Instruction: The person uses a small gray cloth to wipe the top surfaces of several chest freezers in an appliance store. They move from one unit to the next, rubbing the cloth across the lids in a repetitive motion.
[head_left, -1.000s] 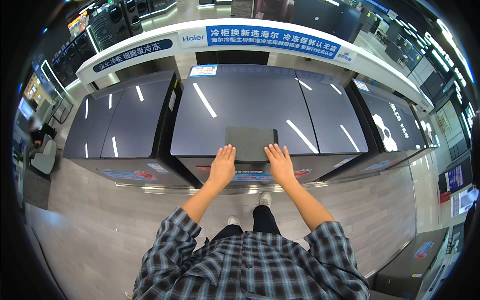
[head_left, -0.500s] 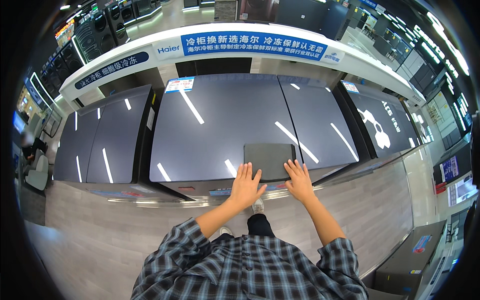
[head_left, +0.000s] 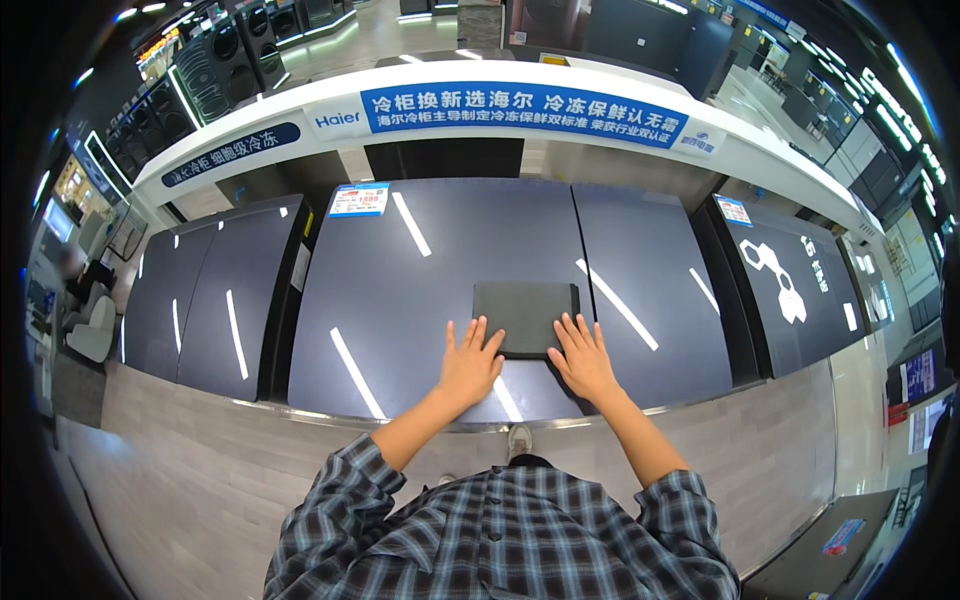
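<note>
A flat, dark grey rectangular case or folder-like thing (head_left: 525,310) lies on the glossy dark lid of a wide chest freezer (head_left: 400,300), a little in from its near edge. My left hand (head_left: 468,368) rests with fingers spread at the case's near left corner, fingertips touching or nearly touching it. At the near right corner my right hand (head_left: 585,362) lies with its fingers stretched out and apart. Neither hand grips the case. What the case is, or whether anything is in it, I cannot tell.
Other dark chest freezers stand to the left (head_left: 215,290) and right (head_left: 790,290). Behind them runs a white display counter with a blue sign strip (head_left: 525,115). A price card (head_left: 360,200) lies on the middle lid. A seated person (head_left: 90,275) is at far left.
The case has slid inward from the freezer's near edge, and both hands have gone with it. My view has shifted slightly forward. Both hands stay spread.
</note>
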